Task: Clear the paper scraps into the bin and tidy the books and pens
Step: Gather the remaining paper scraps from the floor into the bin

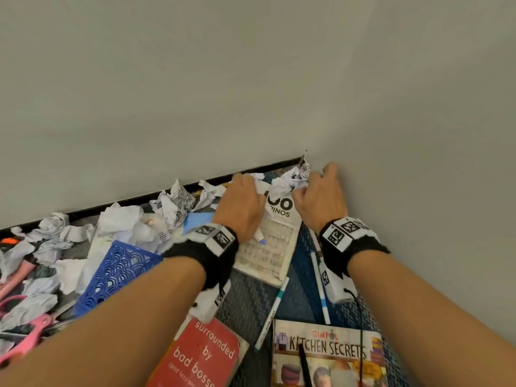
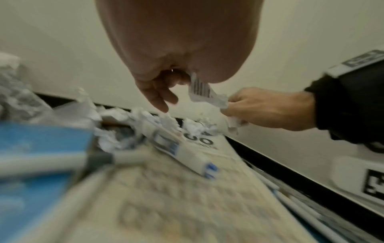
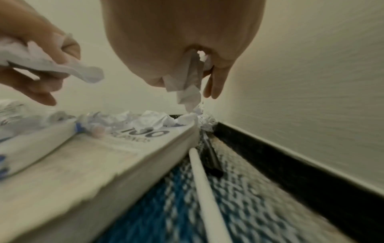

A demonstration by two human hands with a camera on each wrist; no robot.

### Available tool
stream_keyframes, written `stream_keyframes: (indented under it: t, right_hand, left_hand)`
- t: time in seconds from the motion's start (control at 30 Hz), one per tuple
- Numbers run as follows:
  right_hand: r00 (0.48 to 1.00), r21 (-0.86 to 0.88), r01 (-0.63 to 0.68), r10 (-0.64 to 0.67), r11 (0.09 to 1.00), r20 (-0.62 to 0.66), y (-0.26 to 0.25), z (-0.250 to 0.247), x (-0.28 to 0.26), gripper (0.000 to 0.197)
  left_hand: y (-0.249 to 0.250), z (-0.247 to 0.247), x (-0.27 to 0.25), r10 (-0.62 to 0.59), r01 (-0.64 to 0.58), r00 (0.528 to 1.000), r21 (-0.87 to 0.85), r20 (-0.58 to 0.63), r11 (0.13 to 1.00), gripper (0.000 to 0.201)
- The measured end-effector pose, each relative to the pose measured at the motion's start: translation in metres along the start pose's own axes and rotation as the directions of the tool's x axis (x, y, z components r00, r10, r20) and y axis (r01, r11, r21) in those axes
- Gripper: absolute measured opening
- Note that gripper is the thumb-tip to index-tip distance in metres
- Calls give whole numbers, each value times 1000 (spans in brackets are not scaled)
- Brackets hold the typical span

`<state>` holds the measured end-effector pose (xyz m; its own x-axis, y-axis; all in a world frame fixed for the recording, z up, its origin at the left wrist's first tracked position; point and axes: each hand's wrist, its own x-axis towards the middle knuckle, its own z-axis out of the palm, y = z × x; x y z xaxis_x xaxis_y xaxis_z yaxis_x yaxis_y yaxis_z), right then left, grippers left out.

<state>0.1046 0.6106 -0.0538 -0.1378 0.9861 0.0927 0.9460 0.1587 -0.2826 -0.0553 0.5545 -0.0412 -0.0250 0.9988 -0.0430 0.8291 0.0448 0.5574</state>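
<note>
At the corner where floor meets wall: my left hand [image 1: 242, 201] grips crumpled scraps [image 2: 204, 92], my right hand [image 1: 321, 195] clamps another wad [image 3: 190, 85]. Below both: white book [image 1: 269, 247] with a marker [image 1: 259, 237] on it. Along the wall to the left: more scraps [image 1: 122, 219], blue basket [image 1: 117, 272]. Near me: red book [image 1: 203, 356], cookbook [image 1: 326, 356], two pens [image 1: 272, 311].

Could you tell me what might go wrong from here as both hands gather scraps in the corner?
Scraps hang loosely from the left hand and right hand, so pieces may drop on the way to the bin. A marker rests on the white book beside the loose scraps; a hasty sweep might catch it.
</note>
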Motion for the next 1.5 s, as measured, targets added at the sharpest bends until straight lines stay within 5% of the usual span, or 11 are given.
stream_keyframes:
  t: [0.13,0.23,0.37,0.5,0.6,0.73,0.93,1.13,1.27,1.5]
  right_hand:
    - [997,136,-59,51,989,65,-14,16,28,26]
    - [989,170,-37,11,985,147,-12,41,33,26]
    - [969,98,2,-26,995,246,-12,65,31,56]
    - [989,-9,-11,12,1000,149,-6,68,33,45]
    - [994,22,-47,45,999,101,6,66,39,37]
    - [993,50,-4,-2,999,121,13,58,40,35]
    - [998,228,-62,57,972,28,13,40,29,26]
    - [996,355,-70,86,932,-30,0,21,40,23]
    - [986,422,-163,135,892,95,-8,31,43,41]
    - [945,154,-62,8,986,326,-1,55,56,53]
  left_hand:
    - [-22,-27,27,-97,98,995,-50,15,994,8]
    - [-40,-28,36,-18,7,997,141,70,990,19]
    - [-50,-8,44,85,-110,993,396,80,912,34]
    - [-53,21,44,2,-59,994,523,110,850,75]
    - [-51,31,43,-51,-41,989,591,137,806,64]
    - [-44,34,39,-50,54,999,379,-19,924,40]
    - [-62,35,34,-149,90,978,354,144,931,50]
    - [-53,6,36,-134,84,986,396,102,914,32]
    - [-42,-7,41,-45,29,998,388,32,921,22]
    - [-44,-3,45,-37,-119,946,452,322,884,50]
